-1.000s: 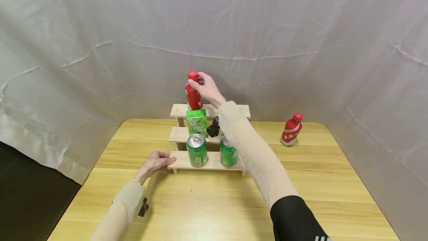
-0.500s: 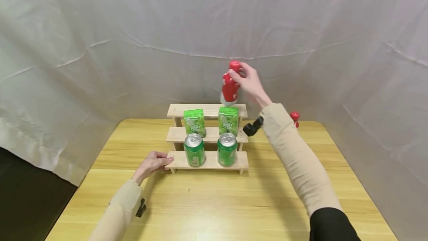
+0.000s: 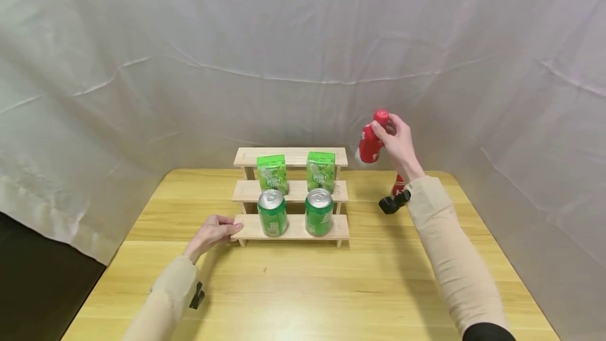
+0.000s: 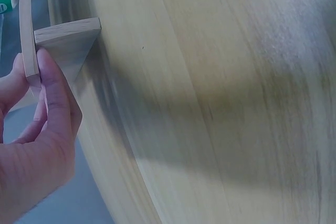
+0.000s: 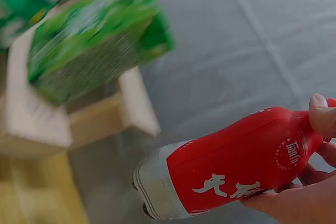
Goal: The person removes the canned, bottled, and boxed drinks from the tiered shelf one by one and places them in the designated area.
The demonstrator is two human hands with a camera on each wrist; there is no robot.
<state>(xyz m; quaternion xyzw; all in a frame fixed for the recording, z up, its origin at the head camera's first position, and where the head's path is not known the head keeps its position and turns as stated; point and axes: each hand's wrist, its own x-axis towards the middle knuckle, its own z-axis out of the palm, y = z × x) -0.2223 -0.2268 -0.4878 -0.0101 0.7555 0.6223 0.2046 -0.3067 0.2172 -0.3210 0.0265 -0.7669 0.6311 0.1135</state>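
Note:
My right hand (image 3: 399, 143) grips a red bottle (image 3: 371, 143) by its neck, in the air to the right of the three-step wooden rack (image 3: 291, 229). In the right wrist view the bottle (image 5: 236, 166) is tilted, its clear base pointing left. My left hand (image 3: 214, 233) pinches the left end of the rack's lowest board; the left wrist view shows thumb and fingers on either side of that board (image 4: 27, 24). Two green cans (image 3: 272, 213) stand on the lowest step, and two green drink cartons (image 3: 320, 171) on the middle one.
A second red bottle (image 3: 398, 186) stands on the wooden table (image 3: 303, 288), right of the rack and partly hidden by my right wrist and its black camera (image 3: 394, 202). Grey cloth (image 3: 303, 67) hangs behind and at both sides.
The held bottle has left the top step, going right and then lower beyond the rack's right end, and it now tilts. My left hand stays on the lowest board.

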